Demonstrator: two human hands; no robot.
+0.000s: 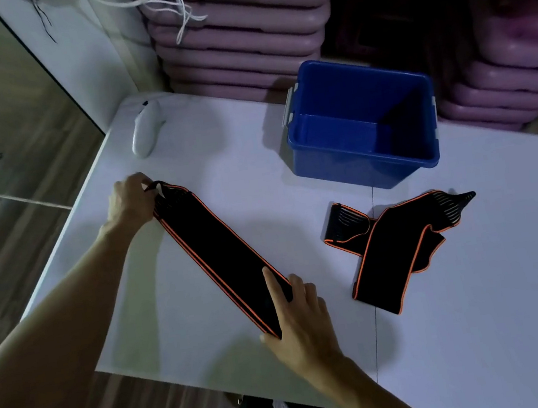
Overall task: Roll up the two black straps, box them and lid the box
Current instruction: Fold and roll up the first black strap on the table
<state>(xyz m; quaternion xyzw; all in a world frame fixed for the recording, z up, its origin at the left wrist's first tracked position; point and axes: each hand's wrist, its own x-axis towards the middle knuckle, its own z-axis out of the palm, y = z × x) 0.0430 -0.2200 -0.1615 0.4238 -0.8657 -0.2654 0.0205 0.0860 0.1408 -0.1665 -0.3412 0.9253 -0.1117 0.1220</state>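
A black strap with orange edges [218, 249] lies stretched flat and diagonal on the white table [483, 312]. My left hand [131, 202] pinches its far end at the upper left. My right hand [299, 317] presses and grips its near end, index finger laid on the fabric. A second black strap with orange trim [394, 245] lies loosely folded to the right, untouched. Behind it stands the open blue box [361, 121], with nothing inside. No lid is in view.
A white handheld controller [145, 127] lies at the table's far left corner. Stacked pink cushions [237, 35] rise behind the table, with white cords hanging over them. The table's near-left edge drops to a wood floor.
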